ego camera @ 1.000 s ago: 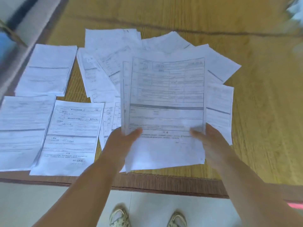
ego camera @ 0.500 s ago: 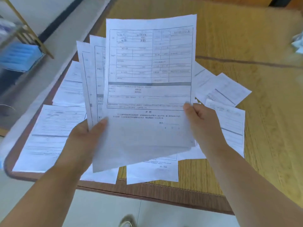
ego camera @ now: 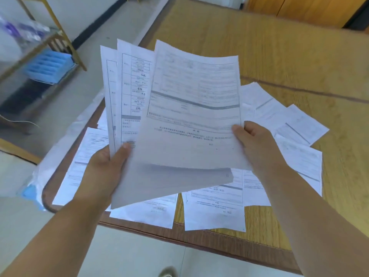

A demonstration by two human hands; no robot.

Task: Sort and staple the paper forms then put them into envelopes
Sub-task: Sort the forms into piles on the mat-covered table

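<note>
held forms (ego camera: 191,124): a fanned sheaf of printed sheets, lifted clear of the table and tilted toward the camera; long axis runs away from the person, top edges fanning out to the left.
left hand (ego camera: 103,172): grips the sheaf's lower left corner, thumb laid over the front, the other fingers hidden behind the paper.
right hand (ego camera: 257,144): pinches the right edge of the front sheet, thumb on the face, fingers curled behind.
key relation: the front sheet lies between the two hands, its free edge at the right thumb; judged, the right hand is the one placed to peel it off the fan.
arm pose: both forearms reach up and forward from the lower corners, wrists roughly level.
loose forms (ego camera: 213,208): spread flat beneath, some overhanging the near edge.
table (ego camera: 299,56): woven mat surface, dark wood rim.
stapler, envelopes: not in view.
blue tray (ego camera: 50,66): on a shelf to the left.
stage, judged: sorting only.
</note>
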